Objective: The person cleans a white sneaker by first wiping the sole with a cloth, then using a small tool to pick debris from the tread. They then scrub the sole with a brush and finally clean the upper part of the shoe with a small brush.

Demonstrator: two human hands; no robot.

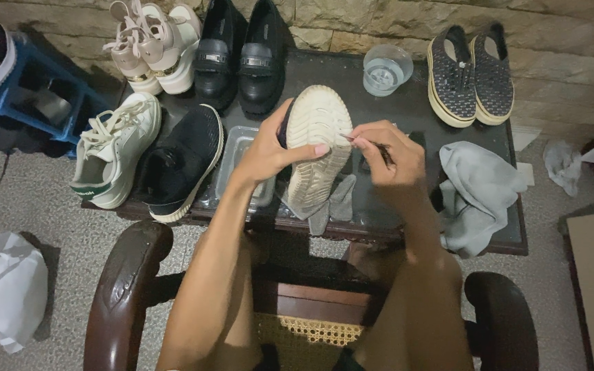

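My left hand (269, 152) grips a sneaker (316, 148) turned sole-up, its ribbed white sole facing me above the low dark table (407, 110). My right hand (390, 154) pinches a thin dark pick whose tip touches the sole's right edge. A grey cloth (335, 203) hangs under the shoe. The shoe's black upper shows only as a sliver by my left thumb.
On the table sit a white sneaker (115, 151), a black sneaker (183, 161), pink sandals (156, 45), black loafers (242, 55), patterned slip-ons (472, 72), a clear cup (385, 69), a clear tray (238, 161) and a grey rag (479, 192). Wooden chair arms (122, 288) flank my legs.
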